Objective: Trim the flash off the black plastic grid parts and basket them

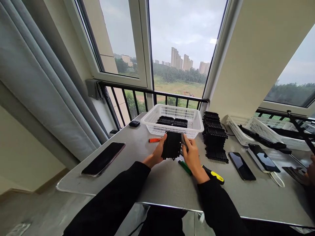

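My left hand [155, 154] grips the left edge of a square black plastic part [171, 145], held upright above the grey table [157, 186]. My right hand [191, 155] holds the part's right edge and also pinches a small grey tool [183, 139] against it. Just beyond stands a white basket [194, 123] with more black parts [172, 121] in it. A stack of the same black parts [214, 136] sits right of the basket.
An orange pen [154, 140], a green marker [184, 167] and a yellow-and-black screwdriver [213, 174] lie near my hands. Phones lie at the left [103, 158] and right [241, 161]. A second white basket [248, 131] stands at the right, and another person's hand [311, 168] shows at the right edge.
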Demonstrator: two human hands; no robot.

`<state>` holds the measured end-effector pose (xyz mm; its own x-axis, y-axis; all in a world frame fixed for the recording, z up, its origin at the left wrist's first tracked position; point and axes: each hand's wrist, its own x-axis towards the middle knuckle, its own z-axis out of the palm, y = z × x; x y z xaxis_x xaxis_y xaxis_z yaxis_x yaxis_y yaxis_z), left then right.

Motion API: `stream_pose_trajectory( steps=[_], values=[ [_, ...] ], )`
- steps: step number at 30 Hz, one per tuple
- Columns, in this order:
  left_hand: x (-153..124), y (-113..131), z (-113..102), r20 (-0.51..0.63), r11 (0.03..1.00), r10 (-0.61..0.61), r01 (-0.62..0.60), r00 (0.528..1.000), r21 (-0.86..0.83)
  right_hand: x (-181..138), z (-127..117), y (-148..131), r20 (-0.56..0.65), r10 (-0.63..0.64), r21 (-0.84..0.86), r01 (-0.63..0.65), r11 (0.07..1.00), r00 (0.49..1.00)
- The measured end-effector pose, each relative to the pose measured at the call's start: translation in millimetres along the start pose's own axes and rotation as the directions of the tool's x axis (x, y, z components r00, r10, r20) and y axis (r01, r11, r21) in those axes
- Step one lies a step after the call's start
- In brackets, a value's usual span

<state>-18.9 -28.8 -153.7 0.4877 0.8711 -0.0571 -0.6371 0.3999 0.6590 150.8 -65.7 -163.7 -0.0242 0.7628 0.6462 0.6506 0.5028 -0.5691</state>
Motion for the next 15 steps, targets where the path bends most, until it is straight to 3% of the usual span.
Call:
stream_pose_trajectory(
  steps=[5,7,9,13,15],
  values=[
    [-1.3,14.5,1.5,-0.077,0.992,0.115,-0.119,0.990,-0.045,-4.8,1.4,2.0,0.284,-0.085,0.019,0.083,0.996,0.955],
    [0.2,19.7,-2.8,-0.103,0.984,0.162,-0.168,0.982,-0.060,-7.6,-0.5,2.4,0.328,-0.083,-0.031,0.099,0.995,0.941],
    [1.8,19.7,-6.1,-0.135,0.982,0.178,-0.185,0.975,-0.037,-8.7,-3.3,2.0,0.258,-0.066,-0.076,0.088,0.993,0.964],
    [2.5,8.1,-3.9,-0.134,0.991,0.128,-0.120,0.983,0.066,-5.3,-6.6,-2.3,-0.014,-0.076,-0.069,0.075,0.995,0.997],
    [1.9,1.1,-0.7,-0.106,0.991,0.082,-0.070,0.991,0.116,-2.8,-6.2,-6.0,-0.038,-0.107,-0.085,0.103,0.991,0.994]
  ],
)
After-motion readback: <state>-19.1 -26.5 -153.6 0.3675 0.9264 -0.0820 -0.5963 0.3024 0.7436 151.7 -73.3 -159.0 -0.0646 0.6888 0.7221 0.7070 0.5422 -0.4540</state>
